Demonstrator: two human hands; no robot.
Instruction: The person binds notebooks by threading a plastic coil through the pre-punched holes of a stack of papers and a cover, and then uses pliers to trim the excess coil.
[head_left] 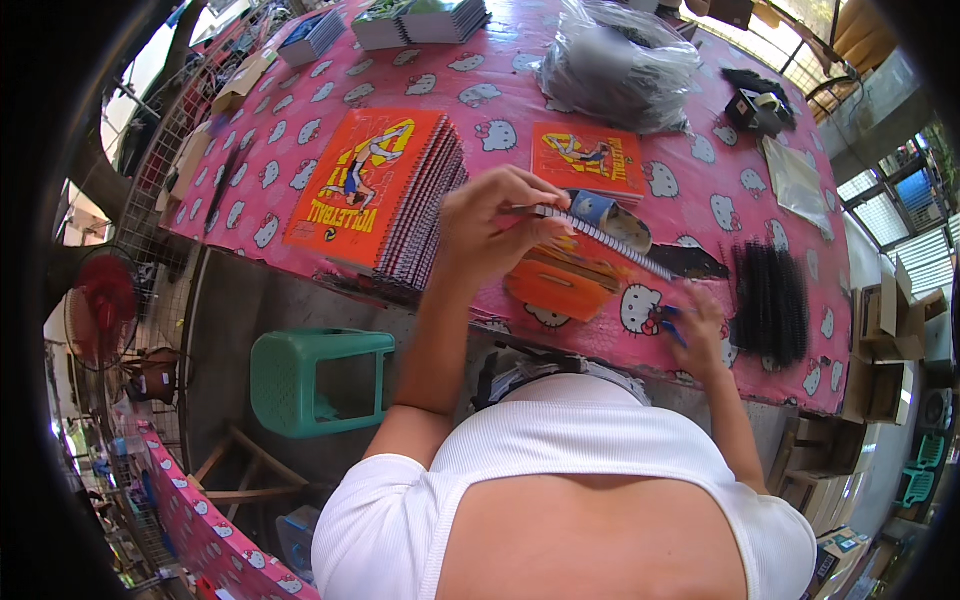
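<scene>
My left hand [505, 215] is closed on one end of a spiral notebook [560, 262], which is tilted up over the table with its wire coil [615, 245] on top. My right hand [697, 330] is by the coil's other end, its fingers around a small blue-handled tool [674, 326] whose kind is not clear. Under the held notebook an orange cover shows, partly blurred. To the left stands a tall stack of orange spiral notebooks [375, 190] with a sports figure on the cover. Another orange stack [588, 160] lies just beyond my hands.
A pink patterned cloth covers the table [480, 90]. Black binding coils [770, 305] lie at the right. Farther back are a clear plastic bag [625, 75], a black tape dispenser [762, 108] and more notebooks [420, 25]. A green stool [320, 380] stands by the table's front edge.
</scene>
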